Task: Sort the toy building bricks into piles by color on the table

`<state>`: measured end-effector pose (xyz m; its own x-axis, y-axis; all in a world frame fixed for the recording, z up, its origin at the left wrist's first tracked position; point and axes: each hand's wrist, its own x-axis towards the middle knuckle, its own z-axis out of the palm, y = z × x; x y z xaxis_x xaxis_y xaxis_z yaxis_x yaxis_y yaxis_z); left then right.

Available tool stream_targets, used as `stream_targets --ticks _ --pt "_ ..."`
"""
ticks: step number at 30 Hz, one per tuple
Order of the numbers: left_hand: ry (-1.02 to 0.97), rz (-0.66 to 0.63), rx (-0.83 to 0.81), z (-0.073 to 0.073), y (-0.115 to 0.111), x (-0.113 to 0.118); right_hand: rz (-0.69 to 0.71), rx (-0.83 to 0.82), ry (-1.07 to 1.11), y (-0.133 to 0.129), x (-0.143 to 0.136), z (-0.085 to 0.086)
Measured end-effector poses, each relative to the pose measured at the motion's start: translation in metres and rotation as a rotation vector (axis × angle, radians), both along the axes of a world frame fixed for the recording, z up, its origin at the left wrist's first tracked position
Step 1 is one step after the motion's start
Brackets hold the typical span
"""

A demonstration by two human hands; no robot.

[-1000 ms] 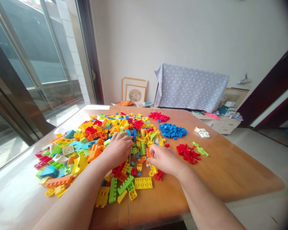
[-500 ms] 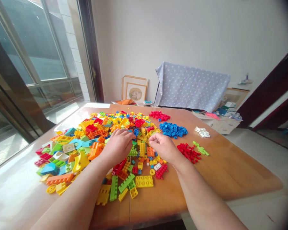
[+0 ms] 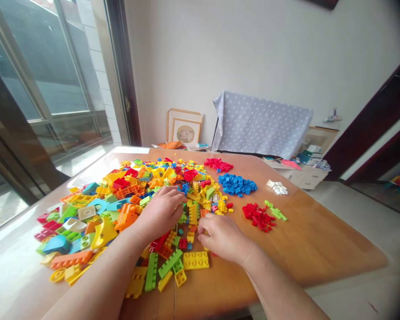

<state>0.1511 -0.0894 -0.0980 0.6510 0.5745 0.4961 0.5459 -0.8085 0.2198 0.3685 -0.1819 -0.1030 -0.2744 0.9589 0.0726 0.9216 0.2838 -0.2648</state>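
Bricks (image 3: 130, 192) | studded, bright, many-coloured, loosely heaped | left hand (image 3: 163, 209), right hand (image 3: 222, 235): curled, grip cannot tell

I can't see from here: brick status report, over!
Left hand over mixed brick pile. Right hand curled at its edge, grip hidden. Left forearm blocks part of pile.

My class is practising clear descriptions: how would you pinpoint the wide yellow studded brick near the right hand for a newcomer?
On the brown table, find the big multicoloured heap. At its near edge, on the camera side of the right hand, lies the yellow brick. It's a broad rectangle, studs up, unlike the long, narrow green bricks to its left.
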Motion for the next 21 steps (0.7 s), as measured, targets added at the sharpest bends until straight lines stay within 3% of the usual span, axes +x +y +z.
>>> stream_targets --ticks 8,12,16,19,21 --pt "-0.053 -0.002 -0.005 0.0 0.002 -0.002 -0.04 0.023 -0.089 0.002 -0.002 -0.009" --pt "-0.153 -0.009 -0.142 0.004 -0.002 0.002 -0.065 0.009 0.014 0.005 0.001 -0.006" --pt "-0.545 0.001 -0.627 0.011 -0.01 0.006 -0.127 0.091 0.314 0.012 0.01 0.003" --pt "-0.871 -0.078 -1.1 0.017 -0.018 0.011 -0.113 0.172 0.578 0.022 0.008 0.011" --pt "-1.011 -0.138 -1.322 0.02 -0.022 0.014 -0.062 0.169 0.717 0.03 0.001 0.016"
